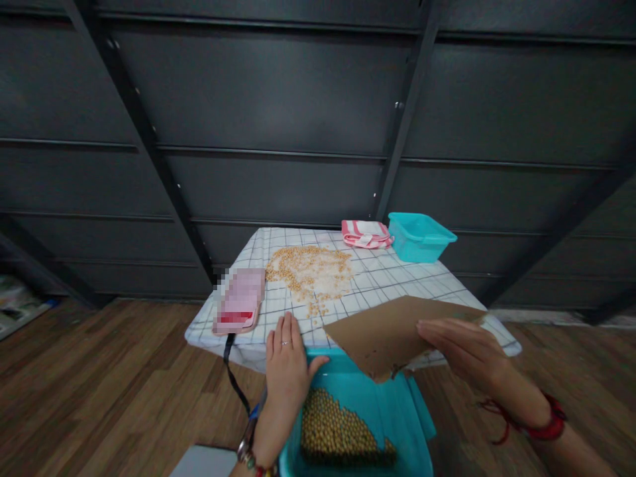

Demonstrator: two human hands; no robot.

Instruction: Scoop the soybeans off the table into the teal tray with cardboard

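Observation:
My left hand (pixel 287 368) grips the far rim of a teal plastic tub (pixel 397 414) held at the table's near edge; the fingers lie on the rim and the checked cloth. A heap of yellow beans (pixel 338 430) fills the tub's lower left. My right hand (pixel 464 348) holds a brown cardboard sheet (pixel 392 328) by its right side, tilted down over the tub. More beans mixed with white grains (pixel 311 268) are scattered on the white checked tablecloth (pixel 392 278).
A pink phone-like thing (pixel 239 299) with a dark strap lies at the table's left edge. At the far end are a folded pink-striped cloth (pixel 366 233) and a smaller teal tub (pixel 420 236). Dark metal shelving stands behind; wooden floor surrounds the table.

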